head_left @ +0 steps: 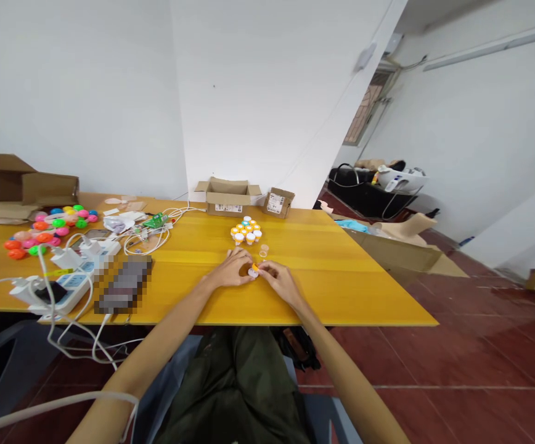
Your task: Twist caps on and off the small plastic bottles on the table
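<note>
The yellow table (341, 290) serves as the reference surface. A cluster of small vials (246, 230) with orange and white caps is grouped on the table just beyond the hands, toward the far edge. A single clear cup (264, 250) is set between that cluster and the hands, slightly toward the right hand. At the far edge of the table an open cardboard box (227, 197) is placed, with a smaller box (279, 201) just beside it. Toward the table's left end, white cables (156, 237), a white power strip (71, 285) and a heap of coloured balls (48, 228) are found, well apart from the hands. A blurred dark object (124, 285) is located near the power strip. No item is positioned between the hands and the vial cluster other than the clear cup.

A small capped vial (253, 270) is held on the table near its near edge, between both hands. It is seen as a white body with an orange part at the top; finer detail is too small to tell. The left hand (231, 271) is curled, with its fingertips pressed against the vial's white part. The right hand (280, 280) is closed in a pinch on the orange part.
</note>
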Tool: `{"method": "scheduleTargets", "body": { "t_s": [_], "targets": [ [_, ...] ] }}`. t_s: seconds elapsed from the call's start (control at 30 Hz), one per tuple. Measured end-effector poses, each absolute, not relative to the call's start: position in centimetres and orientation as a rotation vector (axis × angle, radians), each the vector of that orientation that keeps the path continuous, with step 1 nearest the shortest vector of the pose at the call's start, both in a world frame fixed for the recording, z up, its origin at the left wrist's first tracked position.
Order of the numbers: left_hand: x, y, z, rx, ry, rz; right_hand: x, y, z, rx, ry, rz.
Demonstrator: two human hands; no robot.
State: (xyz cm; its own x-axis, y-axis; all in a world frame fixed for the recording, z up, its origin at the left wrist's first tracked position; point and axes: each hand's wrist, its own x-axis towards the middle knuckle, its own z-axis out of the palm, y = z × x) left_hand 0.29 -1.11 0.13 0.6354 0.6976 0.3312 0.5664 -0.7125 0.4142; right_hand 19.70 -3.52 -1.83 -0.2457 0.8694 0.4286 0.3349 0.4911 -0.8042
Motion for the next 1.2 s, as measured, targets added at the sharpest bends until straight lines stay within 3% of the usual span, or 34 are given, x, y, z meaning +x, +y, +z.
{"method": "scheduleTargets", "body": {
  "t_s": [0.47, 1.2],
  "targets": [
    [0.3, -1.08, 0.32, 2.577, 1.01, 0.702, 19.79, -3.91, -1.93, -1.039, -2.054, 0.339],
    [0.26, -0.47, -0.12, 2.55, 0.984, 0.762, 19.68, -3.17, -1.65, -1.0, -2.013, 0.635]
  ]
}}
